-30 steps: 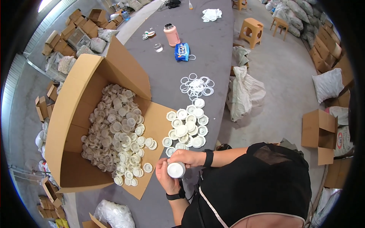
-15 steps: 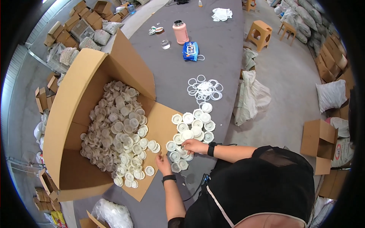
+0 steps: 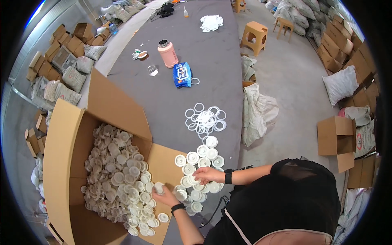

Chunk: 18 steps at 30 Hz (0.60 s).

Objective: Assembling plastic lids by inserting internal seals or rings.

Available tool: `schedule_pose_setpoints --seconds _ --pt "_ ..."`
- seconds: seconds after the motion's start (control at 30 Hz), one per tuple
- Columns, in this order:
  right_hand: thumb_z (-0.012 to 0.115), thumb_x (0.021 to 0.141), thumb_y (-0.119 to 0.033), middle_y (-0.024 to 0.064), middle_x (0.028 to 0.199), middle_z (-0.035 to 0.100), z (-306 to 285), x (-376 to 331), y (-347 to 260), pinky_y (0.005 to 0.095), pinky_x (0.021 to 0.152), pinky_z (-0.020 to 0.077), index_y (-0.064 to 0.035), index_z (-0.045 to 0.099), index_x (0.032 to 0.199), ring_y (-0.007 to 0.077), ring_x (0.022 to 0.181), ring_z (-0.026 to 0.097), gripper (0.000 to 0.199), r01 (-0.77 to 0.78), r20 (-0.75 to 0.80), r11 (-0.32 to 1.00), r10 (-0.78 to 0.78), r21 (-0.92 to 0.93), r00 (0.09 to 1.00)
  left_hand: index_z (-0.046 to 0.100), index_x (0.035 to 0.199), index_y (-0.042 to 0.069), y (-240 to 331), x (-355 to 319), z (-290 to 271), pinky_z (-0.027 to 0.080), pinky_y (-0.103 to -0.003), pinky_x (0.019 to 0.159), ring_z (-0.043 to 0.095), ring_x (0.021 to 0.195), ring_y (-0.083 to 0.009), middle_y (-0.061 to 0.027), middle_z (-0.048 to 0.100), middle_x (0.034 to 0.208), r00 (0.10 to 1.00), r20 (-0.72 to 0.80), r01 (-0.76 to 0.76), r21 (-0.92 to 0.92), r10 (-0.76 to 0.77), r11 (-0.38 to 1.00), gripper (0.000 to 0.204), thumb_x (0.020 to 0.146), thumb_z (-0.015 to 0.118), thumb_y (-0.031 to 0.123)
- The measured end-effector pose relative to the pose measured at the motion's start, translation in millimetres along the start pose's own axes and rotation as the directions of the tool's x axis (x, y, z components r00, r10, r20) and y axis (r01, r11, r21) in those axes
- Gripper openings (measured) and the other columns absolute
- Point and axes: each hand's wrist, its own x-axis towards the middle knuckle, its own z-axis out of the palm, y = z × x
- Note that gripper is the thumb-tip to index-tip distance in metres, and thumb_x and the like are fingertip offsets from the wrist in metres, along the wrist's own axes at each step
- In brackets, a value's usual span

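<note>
My left hand (image 3: 166,198) pinches a whitish plastic cap (image 3: 159,188) at the edge of a heap of caps. Those caps (image 3: 122,163) spill from a tipped cardboard box (image 3: 61,151) onto its lower flap. To the right, on the grey table cover, lies a patch of round white caps (image 3: 192,158), mostly face up. My right hand (image 3: 210,175) reaches over this patch, its fingers closed at the rim of a white cap (image 3: 192,179). Beyond the patch rests a loose pile of white rings (image 3: 205,119).
Farther up the grey table (image 3: 134,96) stand a pink bottle (image 3: 168,55), a clear jar (image 3: 152,70), a blue wipes pack (image 3: 182,74) and a white cloth (image 3: 211,23). A plastic stool (image 3: 254,37), a carton (image 3: 337,141) and sacks (image 3: 341,85) are on the floor to the right.
My left hand has moved left to the heap and picked up a cap. My right hand stays over the patch of caps. The view has shifted, so the table's things appear lower and farther left.
</note>
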Motion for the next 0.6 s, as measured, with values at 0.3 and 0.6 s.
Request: schedule_pose_setpoints --seconds 0.3,0.6 --pt "0.044 0.086 -0.026 0.0025 0.074 0.055 -76.3 13.4 -18.1 0.0215 0.048 0.0411 -0.0042 0.048 0.102 0.0109 0.055 0.053 0.027 0.208 -0.346 0.908 -0.076 0.364 0.935 0.054 0.094 0.001 111.2 -32.2 128.0 0.042 -0.029 0.073 0.053 0.082 -0.0186 -0.0102 0.053 0.091 0.675 0.718 0.211 -0.408 0.17 0.888 0.023 0.074 0.059 0.008" --pt "0.045 0.086 -0.029 0.0 0.071 0.054 -136.1 -20.7 -18.8 0.0198 0.046 0.0364 -0.0089 0.049 0.091 0.0078 0.053 0.05 0.021 0.26 -0.52 0.875 -0.01 0.41 0.854 0.054 0.074 0.004 119.8 -39.1 223.0 0.043 -0.035 0.063 0.052 0.071 -0.0272 -0.01 0.051 0.076 0.576 0.778 -0.457 0.051 0.251 0.888 0.013 0.064 0.06 0.006"
